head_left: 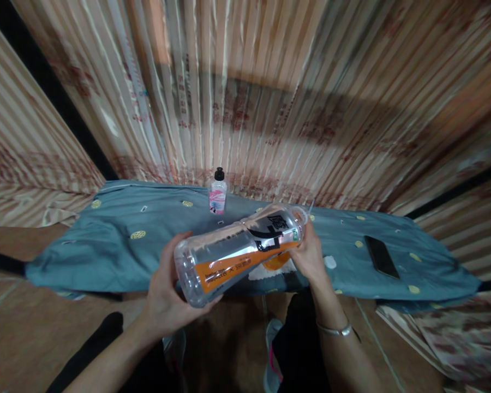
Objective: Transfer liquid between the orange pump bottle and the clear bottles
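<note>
A large clear plastic bottle (pixel 233 254) with an orange and black label lies tilted across my two hands above the cloth-covered surface. My left hand (pixel 167 295) cups its base, fingers wrapped around the lower end. Around the neck, at the upper right, my right hand (pixel 310 251) is closed. A thin pale stick-like piece (pixel 311 205) shows beside the bottle's mouth; whether my fingers hold it, I cannot tell. Beneath the bottle, partly hidden, an orange item (pixel 276 262) rests on a white piece with a wavy edge (pixel 265 272).
A small bottle with a black cap and pink label (pixel 217 196) stands toward the back. To the right are a small white round piece (pixel 330 262) and a dark phone (pixel 381 256). Blue-green cloth (pixel 118 240) covers the surface, with a striped curtain (pixel 245 109) behind.
</note>
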